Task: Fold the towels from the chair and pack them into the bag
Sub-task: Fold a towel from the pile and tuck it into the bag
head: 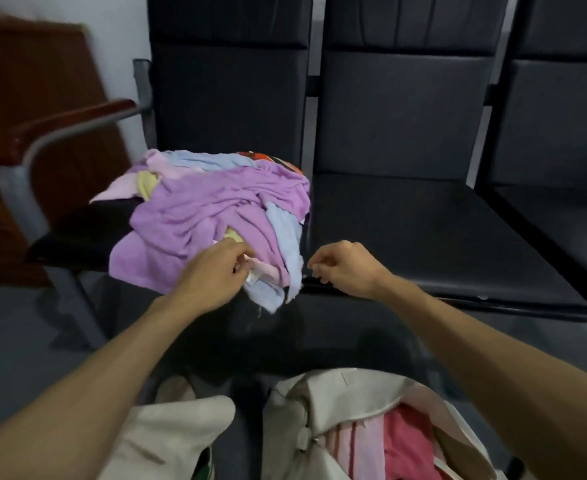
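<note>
A heap of towels lies on the left black chair seat: purple on top, with light blue, pink and yellow ones mixed in. My left hand pinches a pale pink towel edge at the front of the heap. My right hand hovers just right of the heap over the seat edge, fingers loosely curled, holding nothing. A beige cloth bag stands open on the floor below, with pink and striped towels inside.
A second beige bag sits at the bottom left. Two more black seats stretch to the right. A metal armrest with a wooden top borders the left chair. A brown wooden panel stands at far left.
</note>
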